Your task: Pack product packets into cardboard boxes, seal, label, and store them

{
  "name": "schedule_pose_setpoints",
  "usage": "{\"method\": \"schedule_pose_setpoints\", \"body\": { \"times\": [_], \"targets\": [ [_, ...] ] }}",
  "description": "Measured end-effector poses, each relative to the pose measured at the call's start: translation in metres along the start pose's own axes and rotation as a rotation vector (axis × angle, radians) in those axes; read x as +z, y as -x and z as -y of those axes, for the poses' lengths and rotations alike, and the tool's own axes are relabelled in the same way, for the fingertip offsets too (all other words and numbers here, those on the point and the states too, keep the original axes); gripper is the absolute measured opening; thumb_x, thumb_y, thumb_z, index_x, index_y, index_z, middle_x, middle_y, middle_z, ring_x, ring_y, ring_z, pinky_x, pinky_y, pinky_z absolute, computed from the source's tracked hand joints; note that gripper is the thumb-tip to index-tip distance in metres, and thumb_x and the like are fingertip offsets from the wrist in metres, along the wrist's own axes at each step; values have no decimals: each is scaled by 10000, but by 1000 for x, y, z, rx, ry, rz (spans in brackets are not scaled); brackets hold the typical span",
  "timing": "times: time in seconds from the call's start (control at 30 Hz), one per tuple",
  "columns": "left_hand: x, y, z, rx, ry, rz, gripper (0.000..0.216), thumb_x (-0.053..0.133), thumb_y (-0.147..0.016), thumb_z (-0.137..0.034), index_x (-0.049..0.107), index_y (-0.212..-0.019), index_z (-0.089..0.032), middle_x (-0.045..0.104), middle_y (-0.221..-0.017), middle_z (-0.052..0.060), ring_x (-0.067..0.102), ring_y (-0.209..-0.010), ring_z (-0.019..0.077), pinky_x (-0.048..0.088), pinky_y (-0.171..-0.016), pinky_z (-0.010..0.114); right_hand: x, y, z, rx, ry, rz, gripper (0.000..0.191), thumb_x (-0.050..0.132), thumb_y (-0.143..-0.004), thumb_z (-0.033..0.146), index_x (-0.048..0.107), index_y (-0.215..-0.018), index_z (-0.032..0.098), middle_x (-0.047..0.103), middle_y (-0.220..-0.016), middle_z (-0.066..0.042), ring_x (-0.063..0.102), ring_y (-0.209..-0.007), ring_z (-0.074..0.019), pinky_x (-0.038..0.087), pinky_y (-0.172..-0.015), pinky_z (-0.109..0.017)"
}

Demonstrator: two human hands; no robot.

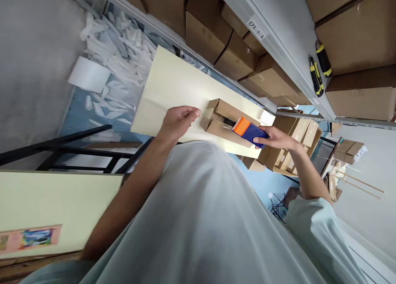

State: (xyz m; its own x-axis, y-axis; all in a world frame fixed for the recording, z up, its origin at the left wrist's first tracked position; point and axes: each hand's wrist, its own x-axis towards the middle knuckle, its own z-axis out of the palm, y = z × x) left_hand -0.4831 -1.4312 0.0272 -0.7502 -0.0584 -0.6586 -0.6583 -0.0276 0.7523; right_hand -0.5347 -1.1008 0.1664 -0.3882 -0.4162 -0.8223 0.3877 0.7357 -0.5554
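My right hand [270,138] grips a flat, block-shaped item in navy blue and orange [249,132], and its kind is unclear. This item is held over a small brown cardboard box [227,130] whose flaps stand open, with something dark showing inside. Left of the box, above the pale table [176,84], my left hand [179,121] has its thumb and fingers pressed together. Whether anything small is in that pinch is hidden.
Cardboard boxes [213,32] line the shelf beyond the table. Two yellow-black utility knives [315,75] lie on the upper shelf [287,28]. White scraps [116,48] are heaped at left. A large carton [291,143] with smaller boxes stands at right.
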Motion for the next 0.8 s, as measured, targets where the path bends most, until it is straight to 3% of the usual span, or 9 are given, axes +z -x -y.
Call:
{"method": "schedule_pose_setpoints", "body": {
  "times": [0.37,0.53,0.8],
  "targets": [
    [7,-32,33,-55,46,-32,313,787,-748,-409,817,-908,-142,786,-891,86,653,-799,183,486,-627,238,-13,-52,-31,84,-77,81,558,868,-835,621,741,-1062,128,822,-843,-57,785,-742,-195,618,-659,-280],
    [11,-56,61,-76,49,-58,301,783,-740,-385,824,-907,-138,792,-879,88,649,-785,176,464,-616,232,-11,-70,-42,70,-79,113,531,848,-856,614,735,-1072,141,809,-833,-38,777,-747,-194,635,-700,-304],
    [54,-86,92,-170,21,8,303,849,-753,-404,806,-893,-139,792,-848,79,662,-764,185,517,-703,288,-8,-78,-42,45,-73,151,540,826,-863,679,709,-1015,174,788,-815,-15,744,-739,-186,606,-689,-278]
  ]
}}
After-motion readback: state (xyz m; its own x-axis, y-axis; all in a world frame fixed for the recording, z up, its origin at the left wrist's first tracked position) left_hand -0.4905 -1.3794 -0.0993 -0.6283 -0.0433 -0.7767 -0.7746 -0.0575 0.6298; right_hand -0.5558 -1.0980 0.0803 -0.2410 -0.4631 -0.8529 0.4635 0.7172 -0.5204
